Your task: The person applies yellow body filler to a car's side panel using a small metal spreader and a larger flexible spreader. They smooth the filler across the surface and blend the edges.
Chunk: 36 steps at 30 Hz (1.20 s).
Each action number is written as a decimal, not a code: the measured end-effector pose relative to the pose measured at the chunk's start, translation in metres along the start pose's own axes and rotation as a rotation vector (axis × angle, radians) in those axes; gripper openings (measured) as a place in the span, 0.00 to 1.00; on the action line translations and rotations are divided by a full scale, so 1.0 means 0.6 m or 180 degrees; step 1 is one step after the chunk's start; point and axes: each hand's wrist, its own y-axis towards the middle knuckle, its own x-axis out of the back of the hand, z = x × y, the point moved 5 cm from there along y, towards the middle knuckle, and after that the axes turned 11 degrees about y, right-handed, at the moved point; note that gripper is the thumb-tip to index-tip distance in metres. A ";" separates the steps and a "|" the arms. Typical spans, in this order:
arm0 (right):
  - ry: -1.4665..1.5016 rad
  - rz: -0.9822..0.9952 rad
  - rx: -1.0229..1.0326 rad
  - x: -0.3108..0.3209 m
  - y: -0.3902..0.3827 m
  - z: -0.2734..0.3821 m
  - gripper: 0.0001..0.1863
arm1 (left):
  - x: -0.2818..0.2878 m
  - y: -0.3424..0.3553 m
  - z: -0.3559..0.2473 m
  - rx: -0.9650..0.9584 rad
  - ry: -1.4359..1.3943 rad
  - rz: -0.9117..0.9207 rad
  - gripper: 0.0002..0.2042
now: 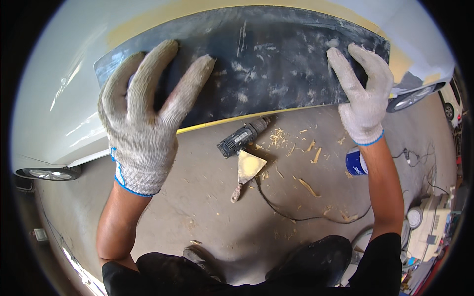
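Note:
A long, dark, dust-smeared sheet point(276, 79) lies against the curved side of a pale car point(59, 98). Yellow filler point(143, 22) shows around its upper edge, and a thin yellow strip runs below it. White knit gloves with blue cuff edging cover both hands. My left hand point(140, 118) rests on the left part of the sheet, its fingers spread and stretched upward. At the sheet's right end, my right hand point(365, 91) presses with thumb and fingers apart. Some fingertips and whatever lies behind the sheet are hidden.
On the concrete floor lie a power tool point(242, 138) with a cable and a putty knife point(251, 167) bearing yellow filler. Yellow shavings point(279, 138) are scattered nearby. A blue-and-white can point(354, 163) stands by my right forearm. Car wheels point(49, 173) show at the sides.

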 end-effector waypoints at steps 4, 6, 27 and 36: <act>-0.0164 -0.0117 0.0220 -0.032 0.002 -0.022 0.39 | -0.036 0.001 -0.011 0.0105 -0.0113 -0.0125 0.40; -0.0129 -0.0201 0.0377 -0.054 -0.003 -0.020 0.32 | -0.053 -0.009 -0.017 0.0151 -0.0212 -0.0139 0.43; 0.0281 -0.0087 0.0172 0.002 -0.143 0.076 0.29 | 0.032 -0.119 -0.091 -0.0102 -0.0691 0.0527 0.37; -0.0344 -0.0064 0.0084 0.012 -0.010 -0.012 0.38 | 0.013 0.023 0.000 0.0062 0.0103 0.0290 0.42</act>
